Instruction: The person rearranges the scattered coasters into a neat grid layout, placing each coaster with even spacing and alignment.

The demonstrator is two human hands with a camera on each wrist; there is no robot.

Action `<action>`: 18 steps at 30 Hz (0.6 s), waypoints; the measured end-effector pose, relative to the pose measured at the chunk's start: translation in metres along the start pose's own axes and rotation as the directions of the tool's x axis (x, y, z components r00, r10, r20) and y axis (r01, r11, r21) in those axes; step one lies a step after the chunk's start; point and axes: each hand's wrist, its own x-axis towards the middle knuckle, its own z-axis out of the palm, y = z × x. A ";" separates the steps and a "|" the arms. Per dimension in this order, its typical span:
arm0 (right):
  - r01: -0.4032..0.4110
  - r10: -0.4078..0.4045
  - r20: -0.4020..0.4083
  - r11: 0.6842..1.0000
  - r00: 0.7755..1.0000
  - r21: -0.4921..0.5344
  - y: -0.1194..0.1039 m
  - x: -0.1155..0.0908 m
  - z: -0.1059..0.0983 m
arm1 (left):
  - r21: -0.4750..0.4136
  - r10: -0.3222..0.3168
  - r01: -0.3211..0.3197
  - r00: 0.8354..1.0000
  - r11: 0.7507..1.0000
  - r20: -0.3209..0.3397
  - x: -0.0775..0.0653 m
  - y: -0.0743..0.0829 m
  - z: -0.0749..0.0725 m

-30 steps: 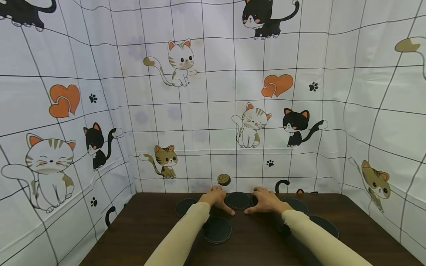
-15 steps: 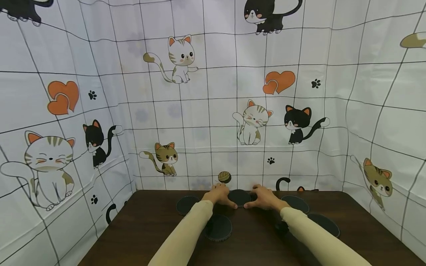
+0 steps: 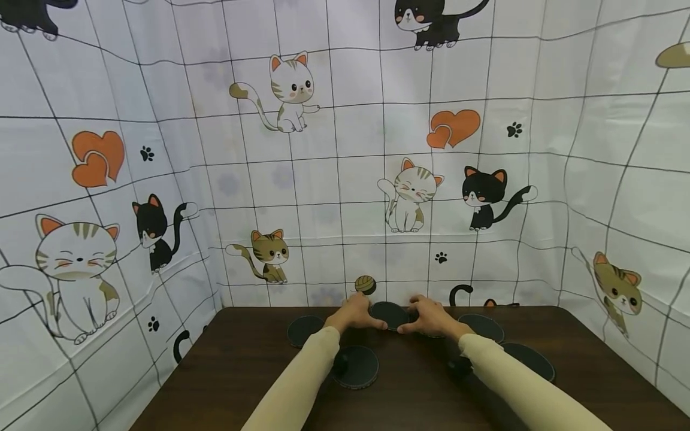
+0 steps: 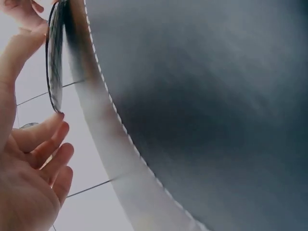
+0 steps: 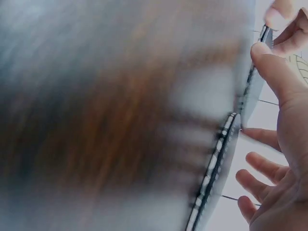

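Both hands meet around a dark round coaster [image 3: 389, 312] near the table's back edge in the head view. The left hand [image 3: 356, 312] grips its left side, and the right hand [image 3: 429, 317] its right. From the left wrist, this coaster [image 4: 56, 67] appears edge-on between the left hand's [image 4: 29, 183] thumb and forefinger. The right wrist view has the right thumb on the coaster's rim [image 5: 250, 82], opposite the left hand [image 5: 286, 29]; the other fingers of the right hand [image 5: 293, 144] are spread. Another coaster [image 3: 435, 335] lies partly hidden beneath the right hand.
More dark coasters lie on the brown table [image 3: 232, 383]: one at left [image 3: 305, 331], one by the left forearm [image 3: 357, 367], and two at right [image 3: 482, 327], partly behind the right sleeve [image 3: 496, 365]. A white cat-print curtain [image 3: 323, 179] surrounds the table.
The gripped coaster has risen slightly and tilted, and the hands have closed in on its sides. The head view has shifted a little; the other coasters stay in place.
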 end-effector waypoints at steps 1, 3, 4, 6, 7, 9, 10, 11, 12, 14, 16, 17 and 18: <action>0.006 -0.006 0.003 1.000 1.000 0.003 -0.003 -0.001 -0.001 | -0.030 0.000 -0.001 1.000 1.000 -0.018 -0.002 0.000 0.000; 0.026 -0.026 0.015 1.000 1.000 -0.002 -0.009 0.000 -0.004 | -0.071 0.000 -0.003 0.999 0.997 -0.044 -0.005 0.000 0.000; 0.039 -0.038 0.021 0.999 0.999 -0.017 -0.012 0.002 -0.007 | -0.082 0.002 -0.007 0.999 0.997 -0.054 -0.005 0.001 -0.002; 0.055 -0.054 0.035 0.997 0.998 -0.046 -0.018 0.006 -0.013 | -0.075 0.012 -0.016 0.998 0.997 -0.058 -0.005 0.002 -0.005; 0.063 -0.060 0.039 0.996 0.997 -0.070 -0.020 0.007 -0.015 | -0.069 0.018 -0.021 0.998 0.997 -0.054 -0.004 0.003 -0.007; 0.057 -0.053 0.046 0.992 0.998 -0.113 -0.023 0.010 -0.018 | -0.063 0.030 -0.033 0.998 0.997 -0.050 -0.001 0.005 -0.007; 0.049 -0.043 0.049 0.990 0.998 -0.132 -0.023 0.010 -0.020 | -0.064 0.038 -0.040 0.998 0.997 -0.041 0.000 0.006 -0.007; 0.041 -0.034 0.051 0.988 0.998 -0.146 -0.023 0.010 -0.021 | -0.065 0.036 -0.038 0.999 0.997 -0.035 0.001 0.007 -0.006; 0.037 -0.029 0.052 0.986 0.998 -0.162 -0.021 0.010 -0.021 | -0.066 0.034 -0.036 0.999 0.997 -0.026 0.002 0.008 -0.005; 0.027 -0.017 0.059 0.984 0.998 -0.173 -0.019 0.008 -0.021 | -0.058 0.025 -0.026 1.000 0.998 -0.013 0.002 0.008 -0.002; 0.024 -0.012 0.070 0.986 0.997 -0.164 -0.018 0.005 -0.020 | -0.041 0.023 -0.023 1.000 0.999 0.002 0.002 0.006 0.001; 0.024 -0.012 0.074 0.987 0.997 -0.162 -0.017 0.004 -0.020 | -0.026 0.018 -0.017 1.000 1.000 0.009 0.001 0.005 0.002; 0.023 -0.011 0.078 0.987 0.997 -0.161 -0.017 0.004 -0.019 | -0.009 0.016 -0.016 1.000 1.000 0.018 0.001 0.004 0.002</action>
